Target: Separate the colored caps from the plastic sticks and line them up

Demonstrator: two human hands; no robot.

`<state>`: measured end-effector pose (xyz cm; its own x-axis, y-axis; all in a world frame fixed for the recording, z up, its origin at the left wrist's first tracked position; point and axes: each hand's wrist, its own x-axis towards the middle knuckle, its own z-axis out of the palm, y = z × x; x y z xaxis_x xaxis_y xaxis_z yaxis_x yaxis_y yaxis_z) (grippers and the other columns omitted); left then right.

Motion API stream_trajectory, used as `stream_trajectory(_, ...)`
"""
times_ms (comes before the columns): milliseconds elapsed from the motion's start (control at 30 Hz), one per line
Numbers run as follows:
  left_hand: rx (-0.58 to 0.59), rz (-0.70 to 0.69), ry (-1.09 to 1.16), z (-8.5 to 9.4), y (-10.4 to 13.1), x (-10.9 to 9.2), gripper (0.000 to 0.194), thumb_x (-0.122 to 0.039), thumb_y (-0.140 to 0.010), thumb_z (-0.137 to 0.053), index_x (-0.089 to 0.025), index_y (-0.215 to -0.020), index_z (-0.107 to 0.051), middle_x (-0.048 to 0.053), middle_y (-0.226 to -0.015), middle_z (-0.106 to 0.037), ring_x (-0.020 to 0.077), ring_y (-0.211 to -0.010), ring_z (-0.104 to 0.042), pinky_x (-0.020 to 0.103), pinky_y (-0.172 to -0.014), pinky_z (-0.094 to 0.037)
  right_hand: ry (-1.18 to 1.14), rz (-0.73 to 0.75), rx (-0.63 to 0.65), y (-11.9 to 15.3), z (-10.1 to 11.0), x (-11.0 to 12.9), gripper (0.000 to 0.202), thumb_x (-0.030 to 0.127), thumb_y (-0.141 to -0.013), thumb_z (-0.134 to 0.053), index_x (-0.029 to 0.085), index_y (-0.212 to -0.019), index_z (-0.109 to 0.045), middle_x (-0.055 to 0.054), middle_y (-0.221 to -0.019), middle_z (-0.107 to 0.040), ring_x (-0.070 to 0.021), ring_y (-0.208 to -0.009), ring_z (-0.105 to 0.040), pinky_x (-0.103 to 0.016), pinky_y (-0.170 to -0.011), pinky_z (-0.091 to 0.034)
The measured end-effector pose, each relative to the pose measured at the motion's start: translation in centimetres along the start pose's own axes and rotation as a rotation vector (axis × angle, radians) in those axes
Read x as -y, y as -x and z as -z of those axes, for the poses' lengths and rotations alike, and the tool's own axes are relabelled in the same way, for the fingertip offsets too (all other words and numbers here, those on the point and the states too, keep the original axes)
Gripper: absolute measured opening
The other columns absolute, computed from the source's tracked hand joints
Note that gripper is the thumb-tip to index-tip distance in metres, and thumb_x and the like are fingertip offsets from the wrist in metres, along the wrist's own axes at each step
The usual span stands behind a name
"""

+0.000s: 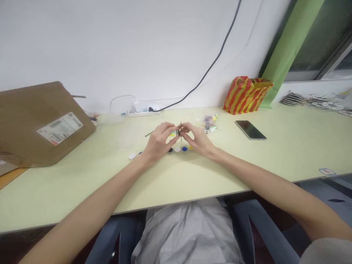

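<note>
Both forearms reach in from the near side, angling inward, hands meeting just above the surface [178,179]. Left hand [159,141] is palm-in with knuckles up; right hand [198,139] mirrors it, wrist slightly bent. Fingers of both hands are pinched on a small dark part [179,132] between them, a thin dark rod [181,138] standing upright through the meeting point. Can't tell which hand carries the load; too small. A green-yellow bit shows under the left fingers, blurry.

Row of small discs sits near side of the hands: black disc [170,150], white disc [177,149], blue disc [184,149], then a yellow one partly behind the right hand. Another white disc [132,156] lies left of the left wrist.

Edges: front edge runs under both forearms, a broad strip of surface between it and the discs. Wall closes off the far side, power strip [144,111] against it. Left limit is the brown package [27,128], well apart from the hand. On the right, plastic packet [210,123] is just beyond the right hand, phone [250,129] further out, striped bag [247,97] behind it.
</note>
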<state>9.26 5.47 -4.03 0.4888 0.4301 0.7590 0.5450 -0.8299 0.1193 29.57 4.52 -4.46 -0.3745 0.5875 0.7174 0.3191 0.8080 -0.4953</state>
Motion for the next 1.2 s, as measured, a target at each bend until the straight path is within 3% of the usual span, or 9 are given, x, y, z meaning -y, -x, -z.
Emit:
stream_trajectory(133, 0.03, 0.024, -0.019, 0.0, 0.0, -0.1, 0.02, -0.034, -0.099, -0.057, -0.023, -0.115, -0.062, 0.01, -0.109, -0.064, 0.0236, -0.101, -0.062, 0.039, -0.088, -0.052, -0.033, -0.019, -0.009, 0.1, -0.1, 0.0, 0.008, 0.026, -0.1, -0.05, 0.025, -0.107, -0.051, -0.003, -0.093, -0.068, -0.0206, -0.089, -0.067, -0.035, -0.084, -0.052)
stream_trajectory(467, 0.248, -0.011, 0.043, 0.5, -0.1, -0.5, 0.014, -0.029, -0.105, -0.041, -0.023, -0.1, -0.053, 0.007, -0.095, -0.06, 0.0223, -0.084, -0.056, 0.035, -0.075, -0.045, -0.192, -0.079, 0.167, -0.6, 1.4, 0.7, 0.009, 0.026, -0.093, -0.055, 0.022, -0.085, -0.052, 0.0, -0.08, -0.059, -0.0172, -0.077, -0.055, -0.031, -0.074, -0.047)
stream_trajectory(767, 0.346, -0.063, 0.13, 0.2, -0.3, -0.9, 0.019, -0.036, -0.105, -0.046, -0.02, -0.1, -0.056, 0.006, -0.093, -0.065, 0.0207, -0.085, -0.06, 0.032, -0.078, -0.045, -0.6, -0.225, 0.419, -1.2, 2.5, -0.6, 0.017, 0.03, -0.088, -0.066, 0.02, -0.086, -0.052, 0.001, -0.075, -0.062, -0.0149, -0.067, -0.059, -0.028, -0.063, -0.049)
stream_trajectory(1033, 0.303, -0.072, 0.129, -0.2, -0.3, -1.8, 0.014, -0.031, -0.099, -0.051, -0.019, -0.094, -0.057, 0.002, -0.082, -0.064, 0.0152, -0.071, -0.057, 0.026, -0.066, -0.042, -0.696, -0.292, 0.508, -1.2, 3.2, -0.9, 0.015, 0.025, -0.085, -0.069, 0.018, -0.085, -0.056, 0.002, -0.072, -0.061, -0.0119, -0.063, -0.054, -0.024, -0.059, -0.042)
stream_trajectory(1200, 0.213, -0.131, 0.071, -0.4, 0.1, -0.7, 0.013, -0.021, -0.091, -0.052, -0.021, -0.078, -0.05, -0.003, -0.066, -0.055, 0.0118, -0.057, -0.048, 0.025, -0.057, -0.034, -0.642, -0.261, 0.617, -1.5, 4.7, -1.0, 0.019, 0.03, -0.088, -0.069, 0.016, -0.08, -0.058, 0.002, -0.068, -0.058, -0.0109, -0.061, -0.051, -0.024, -0.058, -0.039)
